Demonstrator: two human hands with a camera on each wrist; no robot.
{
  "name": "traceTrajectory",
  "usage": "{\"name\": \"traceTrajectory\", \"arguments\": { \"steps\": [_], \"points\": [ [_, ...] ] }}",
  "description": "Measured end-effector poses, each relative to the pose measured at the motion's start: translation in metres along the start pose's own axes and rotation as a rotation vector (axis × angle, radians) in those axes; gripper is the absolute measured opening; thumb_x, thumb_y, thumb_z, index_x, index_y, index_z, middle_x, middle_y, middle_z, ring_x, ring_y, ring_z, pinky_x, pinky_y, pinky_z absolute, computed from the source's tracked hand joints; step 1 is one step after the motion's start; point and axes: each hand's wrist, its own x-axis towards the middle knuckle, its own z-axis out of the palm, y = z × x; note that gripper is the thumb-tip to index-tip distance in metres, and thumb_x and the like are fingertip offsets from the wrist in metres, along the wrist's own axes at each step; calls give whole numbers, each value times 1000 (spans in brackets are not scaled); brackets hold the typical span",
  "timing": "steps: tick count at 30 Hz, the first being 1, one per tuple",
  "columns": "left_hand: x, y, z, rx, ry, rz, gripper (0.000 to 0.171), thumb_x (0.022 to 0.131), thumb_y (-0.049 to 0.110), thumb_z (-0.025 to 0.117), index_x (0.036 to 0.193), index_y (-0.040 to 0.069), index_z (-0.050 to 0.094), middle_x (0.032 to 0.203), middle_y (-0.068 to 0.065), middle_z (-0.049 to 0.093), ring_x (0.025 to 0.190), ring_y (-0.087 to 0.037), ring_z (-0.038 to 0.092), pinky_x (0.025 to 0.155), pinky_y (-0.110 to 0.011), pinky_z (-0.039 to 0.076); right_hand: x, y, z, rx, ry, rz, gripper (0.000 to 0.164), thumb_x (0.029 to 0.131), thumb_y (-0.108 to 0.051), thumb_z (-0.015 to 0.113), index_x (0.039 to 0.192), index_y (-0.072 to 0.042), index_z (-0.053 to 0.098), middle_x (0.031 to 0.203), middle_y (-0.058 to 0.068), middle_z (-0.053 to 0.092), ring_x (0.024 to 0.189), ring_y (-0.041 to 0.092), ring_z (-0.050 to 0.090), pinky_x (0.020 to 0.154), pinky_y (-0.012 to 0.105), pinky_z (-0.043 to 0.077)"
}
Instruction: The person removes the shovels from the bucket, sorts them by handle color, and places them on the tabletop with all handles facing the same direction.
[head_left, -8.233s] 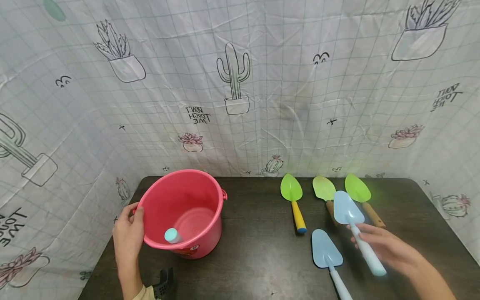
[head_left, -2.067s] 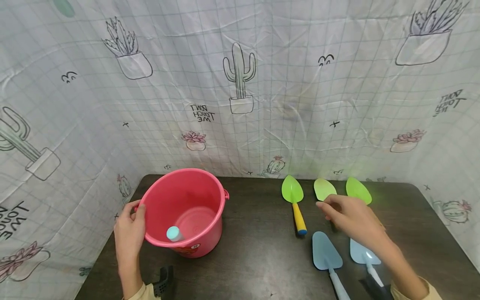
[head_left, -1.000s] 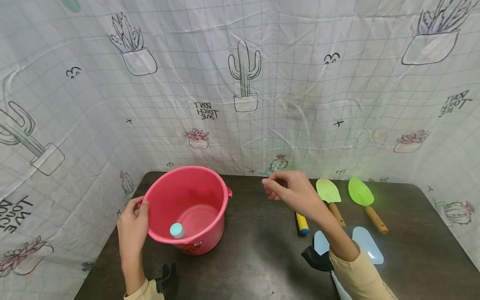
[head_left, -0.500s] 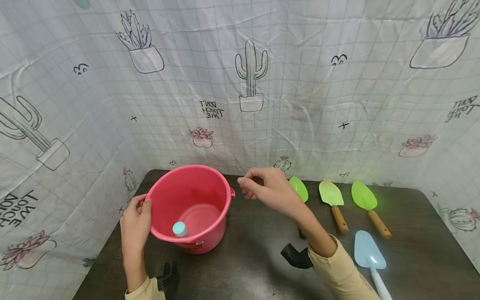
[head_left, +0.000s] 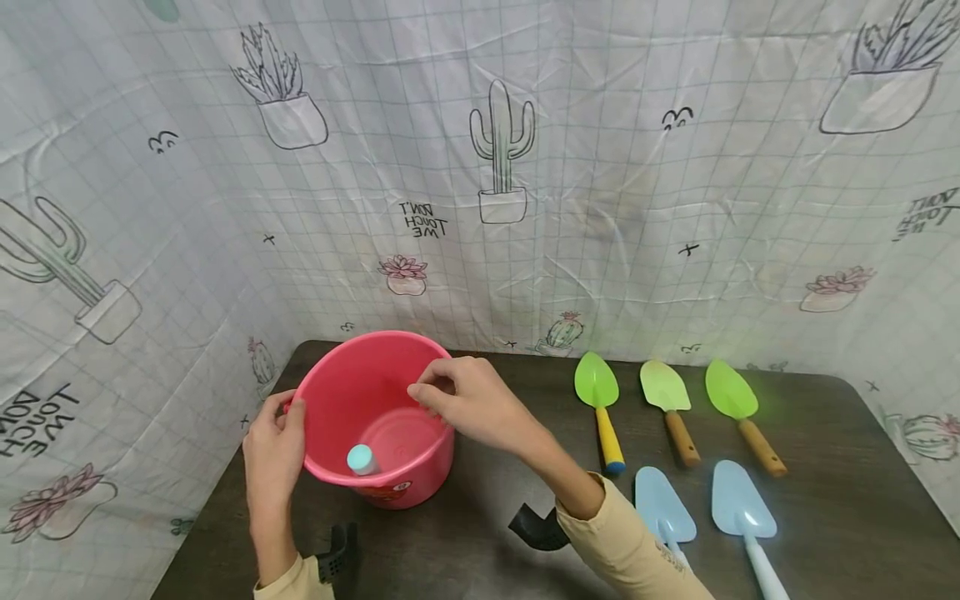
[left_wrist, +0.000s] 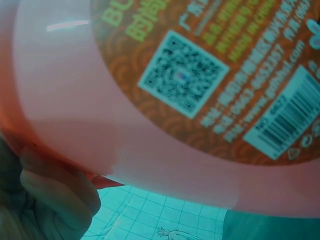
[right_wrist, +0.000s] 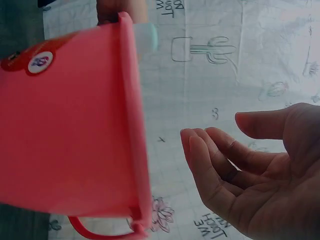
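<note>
My left hand (head_left: 273, 454) grips the left rim of a red bucket (head_left: 420, 487), which stands at the table's left side. A brown-orange label with a QR code shows on the bucket's side in the left wrist view. My right hand (head_left: 480, 404) hangs over the bucket's right rim, fingers loosely bent, thumb apart from them and nothing between, as the right wrist view (right_wrist: 260, 175) confirms. Inside the bucket stands a pale-blue, round-ended stick (head_left: 362, 459); its lower part is hidden. In the right wrist view this stick's end (right_wrist: 146, 39) rises past the rim.
On the right lie a green trowel with a yellow handle (head_left: 597, 382), two green trowels with wooden handles (head_left: 663, 386) (head_left: 761, 450), and two light-blue trowels (head_left: 663, 504) (head_left: 742, 500). My right sleeve partly covers the nearer-left blue one. A patterned cloth (head_left: 600, 208) hangs behind the table (head_left: 480, 542).
The light-blue trowel held earlier in my right hand now lies on the table. That hand has since moved left, past the green trowels, to the bucket. My left hand keeps its grip.
</note>
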Motion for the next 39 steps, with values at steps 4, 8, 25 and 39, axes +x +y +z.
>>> {"name": "traceTrajectory", "arguments": {
  "steps": [4, 8, 25, 39],
  "points": [
    [0, 1, 1, -2, -5, -12, 45, 110, 28, 45, 142, -3, 55, 115, -31, 70, 89, -38, 70, 59, -24, 48, 3, 1, 8, -15, -20, 14, 10, 98, -16, 69, 95, -10, 76, 80, -5, 69, 70, 11, 62, 69, 28, 53],
    [0, 1, 0, -2, -5, -22, 46, 110, 28, 44, 143, -3, 54, 118, -32, 69, 94, -41, 71, 60, -23, 48, 7, 3, 14, 5, -49, 16, 11, 98, -17, 68, 96, -11, 76, 81, -3, 69, 68, 12, 62, 68, 28, 53],
    [1, 1, 0, 10, -3, -23, 45, 110, 28, 44, 143, -2, 55, 119, -31, 69, 97, -42, 71, 62, -24, 48, 18, 5, 43, -12, -128, -11, 14, 95, -15, 70, 103, -5, 76, 81, -3, 69, 70, 10, 59, 68, 23, 50],
    [1, 3, 1, 9, -5, -18, 44, 110, 25, 45, 142, -4, 54, 116, -32, 69, 93, -42, 71, 60, -23, 48, 30, 7, 65, -87, -165, 19, 14, 93, -15, 74, 99, -2, 76, 71, -8, 66, 60, 7, 55, 60, 19, 46]
  ]
}}
